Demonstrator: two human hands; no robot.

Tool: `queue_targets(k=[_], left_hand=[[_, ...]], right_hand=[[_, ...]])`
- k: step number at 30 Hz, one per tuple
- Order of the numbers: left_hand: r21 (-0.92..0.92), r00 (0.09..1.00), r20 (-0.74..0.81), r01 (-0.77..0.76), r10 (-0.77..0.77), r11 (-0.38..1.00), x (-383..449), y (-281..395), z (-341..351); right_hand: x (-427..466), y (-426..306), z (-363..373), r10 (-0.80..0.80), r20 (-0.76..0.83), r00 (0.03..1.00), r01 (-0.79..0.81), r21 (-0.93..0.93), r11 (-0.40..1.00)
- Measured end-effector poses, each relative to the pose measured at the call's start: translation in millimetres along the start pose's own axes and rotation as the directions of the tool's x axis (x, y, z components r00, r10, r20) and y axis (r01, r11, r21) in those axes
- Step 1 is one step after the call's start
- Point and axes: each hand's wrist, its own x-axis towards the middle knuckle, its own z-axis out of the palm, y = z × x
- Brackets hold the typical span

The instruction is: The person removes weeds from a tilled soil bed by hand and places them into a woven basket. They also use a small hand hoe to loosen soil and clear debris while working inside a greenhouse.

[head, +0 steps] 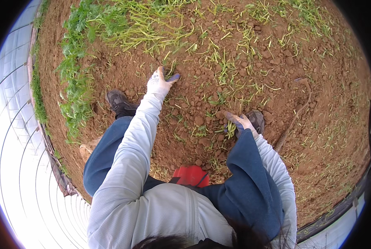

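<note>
My left hand (163,81), in a white glove with purple fingertips, is over the brown soil with thumb and fingers spread, close to some small weeds. My right hand (240,121), also gloved, is low beside my right shoe and closed around a small bunch of green stems (231,127). Ahead of my left hand lie long pale-green stems (154,29) that join leafy green plants (76,59) at the left. Cut stems and leaf scraps (227,73) are scattered over the soil between and beyond my hands.
My shoes (117,99) rest on the cloddy soil. A red object (191,176), perhaps a seat, is between my legs. A long curved brown strip or stick (297,115) lies at the right. Ribbed plastic greenhouse sheeting (14,102) curves along the left.
</note>
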Motion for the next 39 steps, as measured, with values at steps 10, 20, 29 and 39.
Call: queue_targets(k=[10, 20, 29, 39], left_hand=[[0.167, 0.996, -0.06, 0.072, -0.062, 0.983, 7, -3, -16], [-0.627, 0.943, -0.277, -0.033, -0.183, 0.778, 66, -78, 9], [-0.857, 0.968, -0.107, 0.027, -0.228, 0.515, 59, 17, 13], [-0.809, 0.964, 0.16, 0.251, -0.213, 0.531, 73, 24, -18]], right_hand=[[4, 9, -6, -0.066, 0.092, 0.994, 0.057, 0.093, 0.994], [-8, -10, 12, -0.037, 0.027, 0.999, 0.038, -0.034, 0.999], [4, 14, -7, -0.118, 0.055, 0.992, 0.126, -0.2, 0.972], [-10, -10, 8, -0.171, 0.051, 0.984, 0.178, -0.381, 0.907]])
